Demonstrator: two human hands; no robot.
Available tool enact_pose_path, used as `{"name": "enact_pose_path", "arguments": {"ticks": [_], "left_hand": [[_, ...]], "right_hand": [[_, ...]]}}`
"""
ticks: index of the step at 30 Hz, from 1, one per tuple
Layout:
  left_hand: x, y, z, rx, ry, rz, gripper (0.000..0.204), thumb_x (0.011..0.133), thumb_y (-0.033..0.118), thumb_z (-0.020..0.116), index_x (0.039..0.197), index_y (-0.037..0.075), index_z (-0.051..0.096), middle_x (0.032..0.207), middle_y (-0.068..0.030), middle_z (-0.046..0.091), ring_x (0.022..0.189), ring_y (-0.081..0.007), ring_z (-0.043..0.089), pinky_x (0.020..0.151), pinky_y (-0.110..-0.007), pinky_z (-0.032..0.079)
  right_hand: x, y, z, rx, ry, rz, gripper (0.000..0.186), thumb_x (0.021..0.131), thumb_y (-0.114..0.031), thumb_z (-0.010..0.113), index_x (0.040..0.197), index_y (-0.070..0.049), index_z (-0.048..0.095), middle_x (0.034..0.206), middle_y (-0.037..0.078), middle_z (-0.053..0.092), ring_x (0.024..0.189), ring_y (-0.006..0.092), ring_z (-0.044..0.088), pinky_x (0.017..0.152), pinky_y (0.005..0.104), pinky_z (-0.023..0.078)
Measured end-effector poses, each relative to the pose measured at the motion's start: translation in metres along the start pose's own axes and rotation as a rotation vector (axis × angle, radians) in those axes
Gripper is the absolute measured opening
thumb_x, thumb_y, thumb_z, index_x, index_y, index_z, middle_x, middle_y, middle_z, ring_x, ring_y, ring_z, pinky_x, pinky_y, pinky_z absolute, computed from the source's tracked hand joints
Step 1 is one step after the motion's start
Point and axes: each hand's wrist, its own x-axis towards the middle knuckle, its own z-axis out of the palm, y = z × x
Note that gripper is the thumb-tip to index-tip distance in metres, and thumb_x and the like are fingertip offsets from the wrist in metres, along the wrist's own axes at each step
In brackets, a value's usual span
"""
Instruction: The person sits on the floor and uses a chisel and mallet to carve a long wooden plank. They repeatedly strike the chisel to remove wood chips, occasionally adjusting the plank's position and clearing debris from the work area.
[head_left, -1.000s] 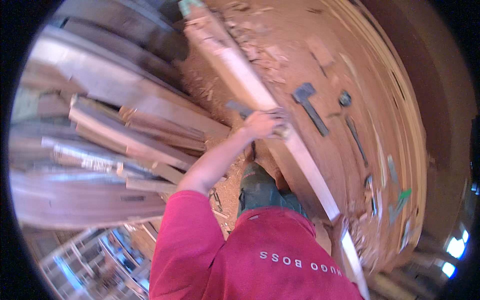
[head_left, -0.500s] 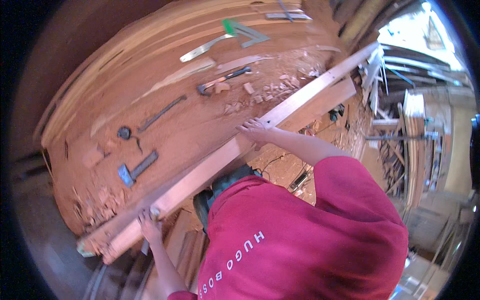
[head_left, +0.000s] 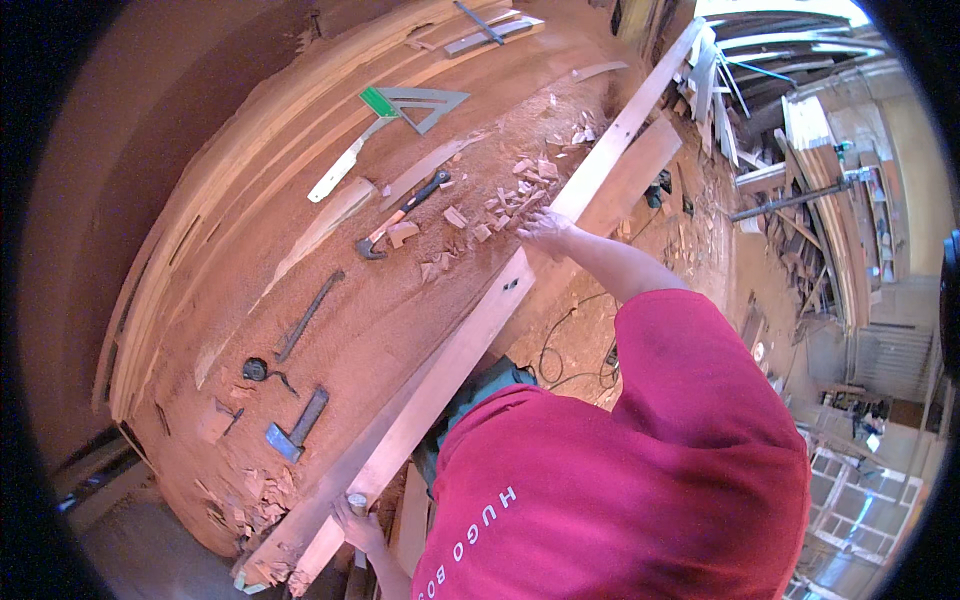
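A long, planed wooden beam (head_left: 440, 395) runs slantwise from the lower left to the upper right. My right hand (head_left: 545, 232) grips it from above, just beyond a dark mortise in its face. A second slot shows farther up. Near the beam's lower end, my left hand (head_left: 358, 528) is closed round a chisel-like tool (head_left: 357, 500); only its round, pale handle end shows plainly, and the fingers hide most of the rest. A blue-headed hatchet (head_left: 290, 440) with a dark handle lies on the surface beside the beam. Farther off is a claw hammer (head_left: 400, 215).
Across the sawdust-covered work surface lie a tape measure (head_left: 256, 369), a dark bar (head_left: 310, 315), a green-and-metal set square (head_left: 415, 105), a handsaw-shaped pale strip (head_left: 345, 170) and wood chips (head_left: 515, 195). A second board (head_left: 640, 165) lies alongside. A cable (head_left: 560, 350) coils below.
My right hand has shifted up the beam, from the near side of the mortise to its far side. My left hand remains near the lower end. The whole view has turned slightly.
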Motion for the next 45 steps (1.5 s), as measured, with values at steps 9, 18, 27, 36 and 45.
{"name": "enact_pose_path", "arguments": {"ticks": [9,18,27,36,45], "left_hand": [[-0.017,-0.017,0.05,-0.1,0.058,-0.011,0.085,0.058,0.0,0.076,0.136,0.004,0.043,0.14,-0.0192,0.043,0.133,-0.0424,0.034,0.109,-0.051,0.033],[-0.045,-0.112,0.05,-0.083,0.113,-0.072,0.068,0.062,-0.008,0.066,0.125,0.008,0.049,0.132,-0.0122,0.051,0.13,-0.0361,0.041,0.102,-0.049,0.041],[-0.046,-0.119,0.023,0.041,-0.08,-0.117,0.073,0.064,0.0,0.076,0.132,0.007,0.048,0.137,-0.0172,0.049,0.131,-0.0373,0.041,0.107,-0.045,0.039],[-0.009,-0.006,0.014,-0.017,-0.048,0.004,0.074,0.054,0.0,0.082,0.121,0.01,0.051,0.127,-0.0109,0.055,0.126,-0.0391,0.045,0.101,-0.048,0.044],[0.058,0.051,-0.019,0.102,-0.368,-0.015,0.074,0.06,0.011,0.085,0.126,0.012,0.053,0.117,-0.0169,0.059,0.107,-0.0395,0.059,0.087,-0.048,0.051]], "right_hand": [[-0.026,-0.031,0.023,0.015,0.166,0.152,0.052,0.084,-0.021,0.062,0.134,-0.02,0.048,0.128,0.01,0.055,0.126,0.0297,0.047,0.11,0.0501,0.03],[-0.068,-0.142,0.025,0.062,0.261,0.038,0.034,0.088,-0.02,0.054,0.122,-0.02,0.054,0.112,0.009,0.06,0.115,0.0282,0.054,0.101,0.0494,0.036],[-0.081,-0.153,0.015,0.178,0.18,0.02,0.036,0.087,-0.016,0.056,0.123,-0.019,0.054,0.111,0.009,0.061,0.116,0.028,0.053,0.104,0.0515,0.034],[-0.083,-0.058,0.059,0.159,0.139,0.14,0.055,0.076,-0.011,0.066,0.128,-0.016,0.052,0.119,0.014,0.058,0.119,0.0312,0.052,0.106,0.0497,0.034],[-0.046,0.038,0.069,0.27,-0.224,-0.082,0.1,0.044,-0.026,0.092,0.132,-0.011,0.046,0.118,0.014,0.058,0.118,0.0363,0.052,0.098,0.0501,0.042]]}}
